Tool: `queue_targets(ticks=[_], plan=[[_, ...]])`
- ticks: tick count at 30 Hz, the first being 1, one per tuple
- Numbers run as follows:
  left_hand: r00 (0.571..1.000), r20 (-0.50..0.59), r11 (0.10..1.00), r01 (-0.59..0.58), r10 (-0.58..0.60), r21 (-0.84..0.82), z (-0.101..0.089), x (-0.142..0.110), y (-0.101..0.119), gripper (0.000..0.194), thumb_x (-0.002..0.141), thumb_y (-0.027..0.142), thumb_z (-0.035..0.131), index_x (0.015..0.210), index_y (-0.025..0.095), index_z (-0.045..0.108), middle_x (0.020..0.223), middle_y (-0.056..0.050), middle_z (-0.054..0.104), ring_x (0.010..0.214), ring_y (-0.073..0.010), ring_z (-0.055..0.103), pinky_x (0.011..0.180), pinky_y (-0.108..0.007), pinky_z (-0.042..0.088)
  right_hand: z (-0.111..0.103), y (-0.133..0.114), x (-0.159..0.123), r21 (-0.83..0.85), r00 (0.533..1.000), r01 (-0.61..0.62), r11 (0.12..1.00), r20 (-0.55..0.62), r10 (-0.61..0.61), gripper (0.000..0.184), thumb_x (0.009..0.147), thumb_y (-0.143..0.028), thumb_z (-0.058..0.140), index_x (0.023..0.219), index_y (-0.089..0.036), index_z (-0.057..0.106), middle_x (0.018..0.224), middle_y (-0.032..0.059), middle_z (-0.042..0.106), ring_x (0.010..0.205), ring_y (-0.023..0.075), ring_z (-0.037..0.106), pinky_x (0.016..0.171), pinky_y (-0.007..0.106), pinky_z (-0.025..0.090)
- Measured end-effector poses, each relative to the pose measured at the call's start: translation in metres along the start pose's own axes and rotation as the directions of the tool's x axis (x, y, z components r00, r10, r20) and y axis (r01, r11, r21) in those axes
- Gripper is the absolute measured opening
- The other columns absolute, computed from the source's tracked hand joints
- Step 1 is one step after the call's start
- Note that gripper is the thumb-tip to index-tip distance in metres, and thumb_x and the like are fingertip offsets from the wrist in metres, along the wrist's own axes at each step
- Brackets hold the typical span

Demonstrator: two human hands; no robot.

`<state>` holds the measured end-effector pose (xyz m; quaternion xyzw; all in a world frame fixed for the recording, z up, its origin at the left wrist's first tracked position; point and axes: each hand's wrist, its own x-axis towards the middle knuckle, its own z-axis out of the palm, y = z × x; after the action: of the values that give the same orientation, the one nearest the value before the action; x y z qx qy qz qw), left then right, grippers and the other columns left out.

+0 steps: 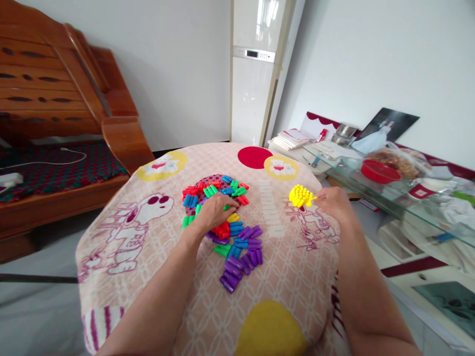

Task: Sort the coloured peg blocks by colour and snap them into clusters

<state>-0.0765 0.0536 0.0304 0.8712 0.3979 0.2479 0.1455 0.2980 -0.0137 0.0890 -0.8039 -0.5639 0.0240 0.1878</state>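
Observation:
A heap of small plastic tube pieces [230, 232] in red, blue, green and purple lies on a pink cartoon-print blanket [148, 232]. My left hand [215, 210] rests palm down on the heap, its fingers curled over the pieces near a single yellow one [233, 217]. What it grips, if anything, is hidden. A separate cluster of yellow pieces [300, 196] lies to the right. My right hand [334, 202] is beside that cluster, fingertips pinched at its right edge.
A wooden bench [55, 99] with a dark cushion stands at the left. A tall white appliance [256, 74] stands in the corner. A glass table [408, 198] at the right holds a red bowl [379, 171], papers, bags and a photo.

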Motion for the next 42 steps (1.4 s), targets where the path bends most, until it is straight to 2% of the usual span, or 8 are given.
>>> queue_targets(ticks=[8, 19, 22, 25, 29, 32, 37, 42], plan=[[0.998, -0.019, 0.998, 0.059, -0.059, 0.011, -0.003, -0.001, 0.000, 0.027, 0.084, 0.026, 0.055, 0.096, 0.024, 0.080, 0.097, -0.003, 0.078, 0.093, -0.0230, 0.070, 0.086, -0.031, 0.051, 0.017, -0.015, 0.003, -0.294, 0.997, 0.030, 0.955, 0.078, -0.008, 0.021, 0.076, -0.026, 0.066, 0.088, -0.015, 0.079, 0.092, 0.0129, 0.077, 0.087, 0.0262, 0.071, 0.064, 0.027, 0.045], [0.984, 0.162, 0.997, 0.064, -0.072, 0.053, -0.012, -0.004, 0.004, 0.024, 0.084, 0.027, 0.058, 0.094, 0.025, 0.079, 0.100, -0.001, 0.078, 0.087, -0.0196, 0.070, 0.079, -0.027, 0.050, 0.027, -0.018, 0.003, -0.295, 0.997, -0.018, 0.955, 0.068, 0.040, 0.026, 0.079, -0.026, 0.067, 0.101, -0.015, 0.077, 0.105, 0.0135, 0.076, 0.098, 0.0273, 0.070, 0.073, 0.029, 0.047], [0.976, 0.208, 0.990, 0.040, -0.068, 0.132, -0.006, -0.006, 0.008, 0.024, 0.082, 0.031, 0.062, 0.099, 0.025, 0.078, 0.105, -0.004, 0.077, 0.095, -0.0226, 0.069, 0.082, -0.029, 0.051, 0.027, -0.024, 0.002, -0.174, 0.999, 0.039, 0.984, -0.029, -0.044, 0.022, 0.080, -0.028, 0.067, 0.096, -0.017, 0.078, 0.099, 0.0108, 0.077, 0.093, 0.0240, 0.070, 0.075, 0.028, 0.048], [0.975, 0.214, 0.985, 0.015, -0.052, 0.171, 0.000, -0.006, 0.011, 0.026, 0.081, 0.027, 0.063, 0.103, 0.023, 0.077, 0.107, -0.008, 0.076, 0.102, -0.0260, 0.067, 0.086, -0.033, 0.051, 0.037, -0.046, -0.010, 0.087, 0.975, 0.224, 0.971, -0.011, -0.224, 0.017, 0.081, -0.023, 0.064, 0.087, -0.016, 0.078, 0.088, 0.0076, 0.077, 0.083, 0.0195, 0.070, 0.073, 0.025, 0.048], [0.981, 0.187, 0.997, 0.043, -0.054, 0.059, 0.002, -0.004, 0.014, 0.026, 0.077, 0.023, 0.064, 0.101, 0.020, 0.075, 0.101, -0.008, 0.076, 0.094, -0.0246, 0.068, 0.081, -0.032, 0.051, 0.061, -0.090, -0.040, 0.423, 0.865, 0.388, 0.819, 0.140, -0.482, 0.015, 0.082, -0.020, 0.062, 0.084, -0.014, 0.076, 0.073, 0.0038, 0.073, 0.070, 0.0159, 0.067, 0.064, 0.023, 0.046], [0.991, 0.127, 0.981, 0.058, -0.035, -0.183, 0.002, 0.000, 0.019, 0.023, 0.078, 0.025, 0.064, 0.097, 0.018, 0.073, 0.089, -0.004, 0.075, 0.080, -0.0191, 0.068, 0.072, -0.028, 0.051, 0.076, -0.116, -0.059, 0.572, 0.804, 0.425, 0.701, 0.117, -0.583, 0.018, 0.085, -0.021, 0.060, 0.091, -0.014, 0.075, 0.078, 0.0038, 0.074, 0.072, 0.0151, 0.067, 0.067, 0.024, 0.048], [0.999, 0.015, 0.859, 0.035, -0.031, -0.511, 0.010, 0.004, 0.032, 0.023, 0.079, 0.030, 0.066, 0.097, 0.017, 0.070, 0.078, -0.002, 0.072, 0.068, -0.0155, 0.066, 0.064, -0.025, 0.051, 0.090, -0.126, -0.066, 0.787, 0.818, 0.188, 0.588, 0.206, -0.537, 0.025, 0.085, -0.024, 0.056, 0.100, -0.013, 0.073, 0.074, 0.0030, 0.073, 0.060, 0.0135, 0.066, 0.053, 0.021, 0.050], [0.999, -0.019, 0.801, 0.018, -0.036, -0.599, 0.018, 0.006, 0.035, 0.029, 0.080, 0.033, 0.068, 0.104, 0.017, 0.070, 0.085, -0.005, 0.074, 0.074, -0.0181, 0.070, 0.069, -0.029, 0.055, 0.088, -0.120, -0.060, 0.829, 0.853, -0.018, 0.560, 0.305, -0.424, 0.018, 0.076, -0.028, 0.068, 0.086, -0.014, 0.071, 0.065, 0.0020, 0.071, 0.050, 0.0118, 0.063, 0.044, 0.020, 0.049]])
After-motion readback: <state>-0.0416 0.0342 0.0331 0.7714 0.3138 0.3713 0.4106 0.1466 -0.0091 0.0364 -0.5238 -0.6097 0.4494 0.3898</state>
